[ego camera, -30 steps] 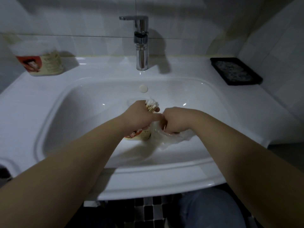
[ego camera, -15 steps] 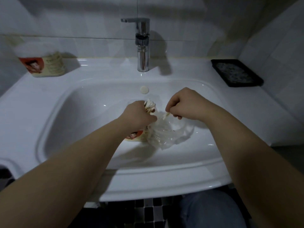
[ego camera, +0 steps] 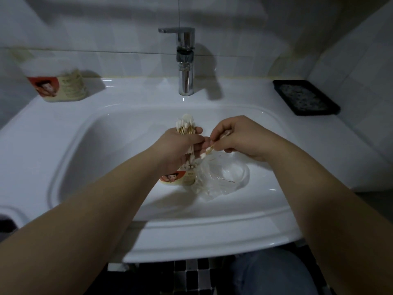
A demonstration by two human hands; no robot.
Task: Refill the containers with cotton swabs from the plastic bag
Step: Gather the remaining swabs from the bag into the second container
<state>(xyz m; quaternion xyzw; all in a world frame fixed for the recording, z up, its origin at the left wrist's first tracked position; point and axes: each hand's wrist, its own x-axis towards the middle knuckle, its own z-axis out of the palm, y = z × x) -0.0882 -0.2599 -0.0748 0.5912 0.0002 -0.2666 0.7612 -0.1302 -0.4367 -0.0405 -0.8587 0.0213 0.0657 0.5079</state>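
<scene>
My left hand [ego camera: 177, 146] grips a bundle of wooden cotton swabs [ego camera: 184, 126] over the basin, their white tips sticking up past my fingers. Under that hand stands a small container [ego camera: 177, 179] with a red picture label. My right hand [ego camera: 236, 136] pinches a few swabs [ego camera: 209, 149] right next to the left hand's fingers. A crumpled clear plastic bag [ego camera: 223, 177] lies in the basin below my right hand, beside the container. A second, similar container [ego camera: 55, 85] stands on the sink's back left corner.
The white sink [ego camera: 212, 222] fills the view, with a chrome tap [ego camera: 185, 60] at the back middle. A black tray [ego camera: 306, 97] sits on the back right corner. Tiled walls close in behind and on the right.
My right hand came up out of the bag with a few swabs and moved toward the left hand. The left hand lifted its bundle slightly, showing more swab tips.
</scene>
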